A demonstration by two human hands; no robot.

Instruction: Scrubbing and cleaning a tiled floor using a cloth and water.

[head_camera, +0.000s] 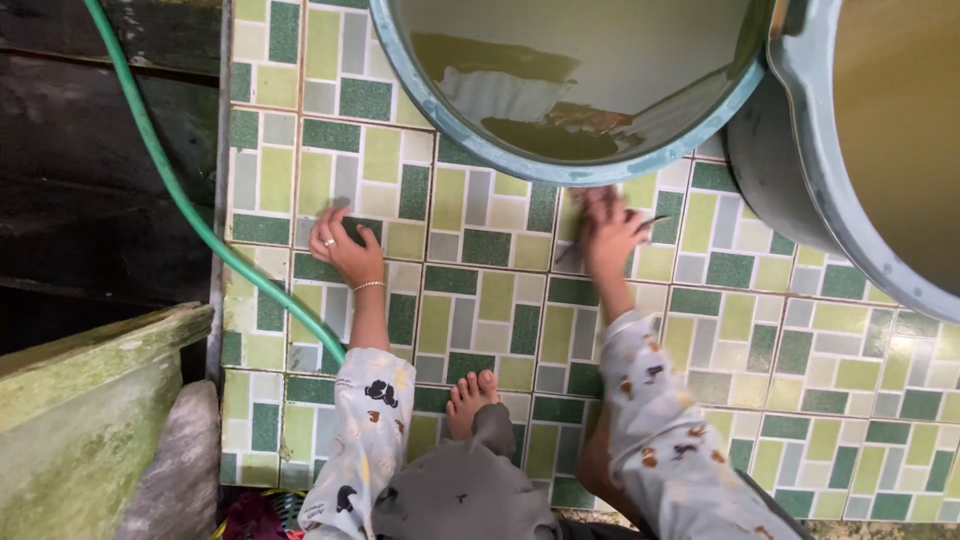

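My left hand (pixel 343 246) lies flat on the green-and-grey tiled floor (pixel 480 300), fingers spread, with a ring and a thin bracelet on it; it holds nothing. My right hand (pixel 608 232) presses down on the tiles just below the rim of a big basin, gripping a thin dark tool (pixel 650 222) that sticks out on both sides of the fist. Both sleeves are pale with small animal prints. My bare foot (pixel 470 398) rests on the tiles between my arms.
A large blue-grey basin (pixel 560 165) of murky water sits at top centre, a second basin (pixel 800 160) at the right. A green hose (pixel 180 190) runs down the left past dark planks. A mossy concrete ledge (pixel 90 400) is lower left.
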